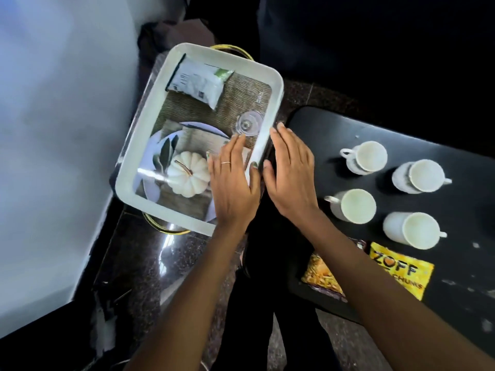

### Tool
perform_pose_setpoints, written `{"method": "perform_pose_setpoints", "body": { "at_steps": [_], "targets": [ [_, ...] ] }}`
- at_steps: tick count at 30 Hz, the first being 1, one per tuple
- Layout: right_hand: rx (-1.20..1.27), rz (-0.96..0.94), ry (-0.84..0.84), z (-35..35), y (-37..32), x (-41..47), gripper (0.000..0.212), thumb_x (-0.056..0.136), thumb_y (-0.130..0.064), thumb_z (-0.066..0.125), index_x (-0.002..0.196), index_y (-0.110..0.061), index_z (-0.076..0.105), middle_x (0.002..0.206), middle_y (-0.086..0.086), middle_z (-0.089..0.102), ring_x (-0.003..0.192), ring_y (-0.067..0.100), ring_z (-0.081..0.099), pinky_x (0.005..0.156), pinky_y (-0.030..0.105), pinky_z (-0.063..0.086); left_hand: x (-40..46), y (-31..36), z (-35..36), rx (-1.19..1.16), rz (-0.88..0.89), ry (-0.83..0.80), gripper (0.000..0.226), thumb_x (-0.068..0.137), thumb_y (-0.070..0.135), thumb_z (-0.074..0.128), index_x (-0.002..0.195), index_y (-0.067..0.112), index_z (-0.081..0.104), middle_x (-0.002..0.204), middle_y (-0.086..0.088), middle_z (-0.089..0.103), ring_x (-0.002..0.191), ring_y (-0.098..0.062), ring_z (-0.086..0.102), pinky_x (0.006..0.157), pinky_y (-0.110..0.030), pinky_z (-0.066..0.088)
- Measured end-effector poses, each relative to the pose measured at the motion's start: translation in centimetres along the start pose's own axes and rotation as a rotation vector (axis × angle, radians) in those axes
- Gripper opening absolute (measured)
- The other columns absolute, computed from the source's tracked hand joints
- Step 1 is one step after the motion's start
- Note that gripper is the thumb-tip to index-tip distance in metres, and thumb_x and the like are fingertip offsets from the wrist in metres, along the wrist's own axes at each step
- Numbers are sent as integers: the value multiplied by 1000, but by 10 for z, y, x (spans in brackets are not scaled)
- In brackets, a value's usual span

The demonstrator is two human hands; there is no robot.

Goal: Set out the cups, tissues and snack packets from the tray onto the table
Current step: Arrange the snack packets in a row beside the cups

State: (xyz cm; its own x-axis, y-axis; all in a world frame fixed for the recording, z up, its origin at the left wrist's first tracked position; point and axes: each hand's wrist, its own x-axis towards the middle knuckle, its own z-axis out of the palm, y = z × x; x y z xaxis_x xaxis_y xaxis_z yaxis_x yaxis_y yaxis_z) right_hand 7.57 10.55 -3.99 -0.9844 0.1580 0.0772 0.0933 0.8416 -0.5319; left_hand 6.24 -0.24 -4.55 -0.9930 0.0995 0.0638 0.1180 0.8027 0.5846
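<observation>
The rectangular white tray [270, 76], rounded at the corners with a printed glossy floor, holds one crinkled white packet [197, 83]. The left hand [233, 183] lies flat inside with straight fingers; the right hand [290, 175] rests flat against the rim. Four smooth white cups [353, 206] and a yellow snack packet [401, 270] sit on the matte black table [321, 124].

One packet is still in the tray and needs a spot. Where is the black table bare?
Bare: the table's near-left corner, between the right hand and the four cups; also the strip right of the yellow packet. Crowded: around the cups and packets.
</observation>
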Motion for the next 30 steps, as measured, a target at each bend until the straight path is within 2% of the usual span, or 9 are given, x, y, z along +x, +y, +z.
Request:
{"method": "perform_pose_setpoints", "body": {
  "at_steps": [8,13,15,17,19,21,23,27,30],
  "targets": [
    [102,7,-109,41,-35,89,51,94,-19,49,140,-1,38,145,17,42,135,30,38,110,40,30,76,-50,-3,123,-39,25,60,92,19,47,148,7,28,156,-8,30,143,-26,29,117,-48,19],
    [544,434,-182,55,-53,122,52,95,-21,53,142,-4,37,133,13,55,124,25,51,104,34,38,101,-63,3,198,-71,-104,73,90,21,48,153,16,12,162,-2,10,148,-25,14,119,-48,16],
    [711,586,-199,58,-60,131,41,93,-19,56,130,-3,48,109,14,64,102,26,61,96,44,46,101,-68,5,212,-60,-136,76,90,24,51,153,17,9,162,-1,8,149,-24,13,119,-46,15],
    [844,659,-199,60,-64,135,19,91,-14,59,104,0,61,83,14,62,81,30,62,86,56,50,100,-70,6,217,-46,-142,78,89,30,53,153,15,9,162,-2,10,149,-23,13,119,-45,17],
    [857,717,-187,61,-65,135,13,89,-11,60,79,-4,63,70,12,60,72,28,62,82,57,53,97,-70,5,216,-39,-141,79,88,31,54,153,14,12,162,-3,13,148,-24,16,119,-44,19],
    [851,764,-171,61,-62,130,24,88,-9,61,64,-11,58,65,11,60,66,26,60,80,52,55,94,-68,4,214,-36,-131,77,86,28,54,152,14,16,161,-2,17,147,-25,19,118,-44,20],
    [896,774,-155,59,-56,124,28,87,-5,60,61,-12,57,62,11,59,62,23,58,73,40,55,88,-63,1,201,-30,-92,74,83,20,52,150,14,22,159,-2,23,145,-24,23,117,-43,20],
    [1015,794,-147,45,-44,105,19,87,-2,62,73,-14,58,70,5,61,51,10,59,53,18,51,72,-53,-2,126,-38,22,68,78,15,53,144,17,37,152,0,36,142,-23,29,115,-39,21],
    [1064,778,-170,32,-36,87,18,87,-2,63,73,-13,58,77,6,61,51,8,60,52,16,49,67,-47,-1,165,-26,21,66,82,19,55,145,20,35,154,0,34,143,-24,27,116,-41,19]
  ]
}}
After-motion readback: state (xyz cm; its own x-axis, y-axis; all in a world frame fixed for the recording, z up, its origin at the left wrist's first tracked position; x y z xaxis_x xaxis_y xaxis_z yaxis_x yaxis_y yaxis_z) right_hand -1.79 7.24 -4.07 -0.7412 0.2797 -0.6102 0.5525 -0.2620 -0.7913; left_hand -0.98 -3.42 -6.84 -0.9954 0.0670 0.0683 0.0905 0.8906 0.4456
